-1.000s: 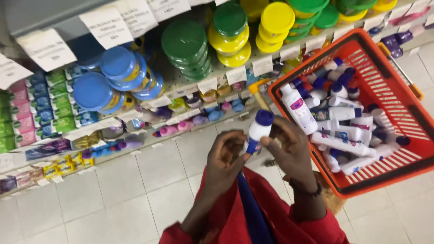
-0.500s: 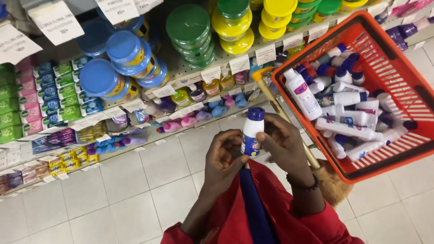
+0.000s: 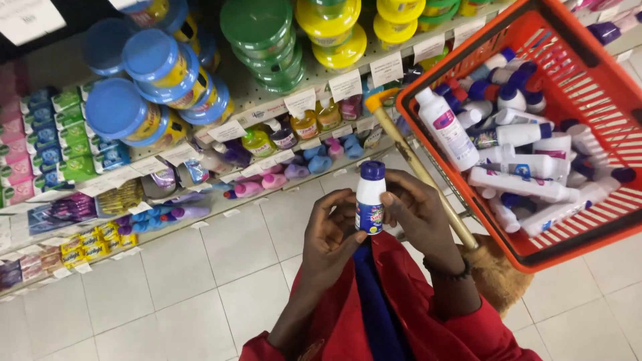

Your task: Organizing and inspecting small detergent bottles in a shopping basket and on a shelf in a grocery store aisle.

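Observation:
I hold a small white bottle (image 3: 370, 199) with a blue cap and a coloured label upright in front of me. My left hand (image 3: 332, 238) grips its lower part from the left. My right hand (image 3: 418, 212) wraps it from the right, fingers behind the bottle. Both arms wear red sleeves. To the right an orange plastic basket (image 3: 605, 73) holds several similar white bottles with blue caps lying on their sides.
Store shelves (image 3: 267, 110) run across the top with blue tubs (image 3: 144, 93), green tubs (image 3: 257, 37) and yellow tubs (image 3: 331, 27), and small bottles below. A broom handle (image 3: 414, 167) leans between me and the basket. White tiled floor (image 3: 167, 287) lies beneath.
The bottle and both hands have stayed together, shifting slightly lower in view as the camera tilted; the bottle now stands more upright. The basket has not moved.

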